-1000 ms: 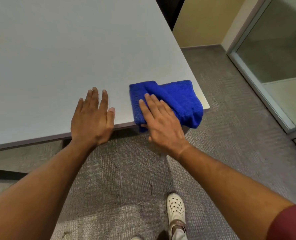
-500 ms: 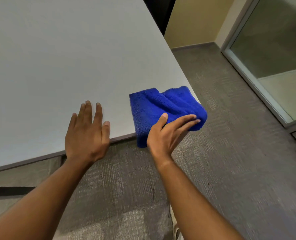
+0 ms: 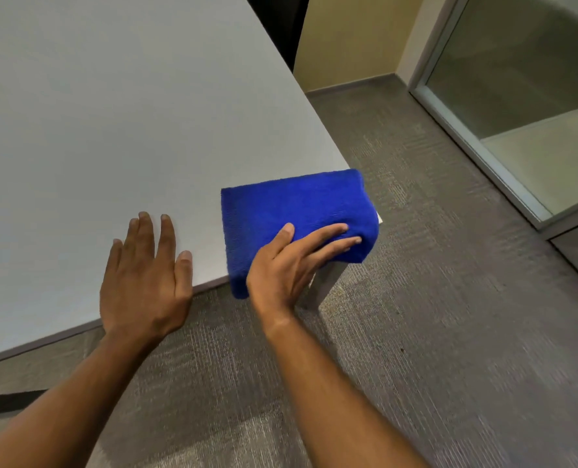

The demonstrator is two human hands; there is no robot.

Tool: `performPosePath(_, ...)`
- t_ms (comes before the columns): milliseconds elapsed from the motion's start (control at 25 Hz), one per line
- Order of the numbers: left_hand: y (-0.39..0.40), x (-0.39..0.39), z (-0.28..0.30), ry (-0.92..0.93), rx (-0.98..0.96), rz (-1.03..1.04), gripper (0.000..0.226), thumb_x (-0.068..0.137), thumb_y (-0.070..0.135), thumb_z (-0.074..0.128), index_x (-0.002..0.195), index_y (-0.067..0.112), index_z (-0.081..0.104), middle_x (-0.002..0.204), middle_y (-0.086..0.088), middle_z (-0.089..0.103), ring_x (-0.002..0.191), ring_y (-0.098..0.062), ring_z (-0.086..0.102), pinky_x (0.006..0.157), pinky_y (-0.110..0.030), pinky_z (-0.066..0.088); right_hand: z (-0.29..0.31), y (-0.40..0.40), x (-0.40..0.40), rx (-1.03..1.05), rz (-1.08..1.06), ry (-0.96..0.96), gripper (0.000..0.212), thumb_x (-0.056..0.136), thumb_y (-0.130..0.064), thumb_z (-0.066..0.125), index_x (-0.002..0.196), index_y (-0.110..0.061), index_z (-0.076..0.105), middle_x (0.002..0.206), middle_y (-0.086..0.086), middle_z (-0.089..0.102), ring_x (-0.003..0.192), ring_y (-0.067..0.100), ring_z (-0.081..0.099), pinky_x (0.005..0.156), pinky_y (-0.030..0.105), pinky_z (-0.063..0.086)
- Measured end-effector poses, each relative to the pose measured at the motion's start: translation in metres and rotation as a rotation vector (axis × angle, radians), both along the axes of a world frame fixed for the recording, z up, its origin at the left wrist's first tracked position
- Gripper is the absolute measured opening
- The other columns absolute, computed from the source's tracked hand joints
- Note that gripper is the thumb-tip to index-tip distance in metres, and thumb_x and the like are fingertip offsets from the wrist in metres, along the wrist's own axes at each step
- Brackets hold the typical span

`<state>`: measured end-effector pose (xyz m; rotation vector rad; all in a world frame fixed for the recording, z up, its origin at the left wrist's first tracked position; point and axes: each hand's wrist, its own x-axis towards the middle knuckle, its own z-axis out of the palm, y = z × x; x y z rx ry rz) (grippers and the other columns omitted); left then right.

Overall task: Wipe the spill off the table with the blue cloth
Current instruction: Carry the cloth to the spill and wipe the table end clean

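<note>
A folded blue cloth (image 3: 287, 211) lies on the near right corner of the light grey table (image 3: 118, 123), and its near edge hangs over the table's rim. My right hand (image 3: 287, 265) rests on the cloth's near right part, fingers stretched across it and thumb on top, pressing rather than gripping. My left hand (image 3: 145, 275) lies flat on the table to the left of the cloth, fingers spread, holding nothing. I see no spill on the tabletop.
The table's front edge runs diagonally from lower left to the corner under the cloth. A table leg (image 3: 324, 285) stands below that corner. Grey carpet (image 3: 432, 298) covers the floor. A glass partition (image 3: 524, 96) stands at the right.
My right hand turned from lying palm-down on the cloth's left part to reaching across its near right part. The cloth flattened out at the table corner. My left hand stayed flat on the table.
</note>
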<state>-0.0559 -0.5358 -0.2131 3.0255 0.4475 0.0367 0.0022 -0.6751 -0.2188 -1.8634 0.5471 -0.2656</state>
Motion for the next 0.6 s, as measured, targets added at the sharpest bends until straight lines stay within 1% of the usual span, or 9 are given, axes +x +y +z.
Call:
performPosePath(160,0.0,-0.001,-0.001,-0.008,0.013,-0.01,0.071,0.095,0.049,0.009,0.157,0.013,0.011,0.164,-0.018,0.01,0.152,-0.029,0.007,0.123,-0.046,0.009,0.007,-0.012,0.023,0.008,-0.16,0.054,0.075,0.102,-0.022,0.043,0.154,0.003,-0.004,0.161,0.023,-0.023,0.153,0.037,-0.006,0.124,0.042,0.009)
performPosePath(240,-0.002,0.001,-0.002,-0.016,0.025,-0.008,0.071,0.096,0.048,0.011,0.156,0.013,0.012,0.164,-0.019,0.011,0.152,-0.03,0.008,0.122,-0.046,0.009,0.009,0.002,0.015,0.022,-0.161,0.049,0.074,0.102,-0.022,0.043,0.155,0.002,-0.003,0.161,0.023,-0.023,0.152,0.036,-0.008,0.124,0.043,0.007)
performPosePath(400,0.0,0.001,-0.002,-0.024,0.027,-0.008,0.07,0.095,0.046,0.013,0.155,0.01,0.016,0.162,-0.022,0.016,0.151,-0.033,0.013,0.121,-0.05,0.014,-0.003,0.015,-0.004,-0.044,-0.033,0.01,0.076,0.101,-0.025,0.044,0.154,0.004,-0.002,0.159,0.025,-0.026,0.152,0.037,-0.013,0.125,0.042,0.004)
performPosePath(480,0.001,0.0,-0.001,-0.012,0.035,-0.03,0.071,0.095,0.046,0.012,0.155,0.009,0.016,0.161,-0.023,0.017,0.15,-0.034,0.014,0.121,-0.051,0.015,-0.003,0.002,0.011,-0.028,-0.086,0.034,0.077,0.101,-0.025,0.044,0.154,0.002,-0.004,0.159,0.025,-0.027,0.152,0.037,-0.013,0.125,0.043,0.004)
performPosePath(600,-0.001,0.001,0.0,-0.007,0.037,-0.037,0.07,0.095,0.047,0.012,0.155,0.009,0.016,0.161,-0.023,0.017,0.15,-0.034,0.014,0.121,-0.052,0.016,0.003,-0.01,0.031,-0.001,-0.207,0.085,0.075,0.101,-0.024,0.044,0.155,0.001,-0.002,0.161,0.024,-0.023,0.152,0.037,-0.01,0.124,0.044,0.006)
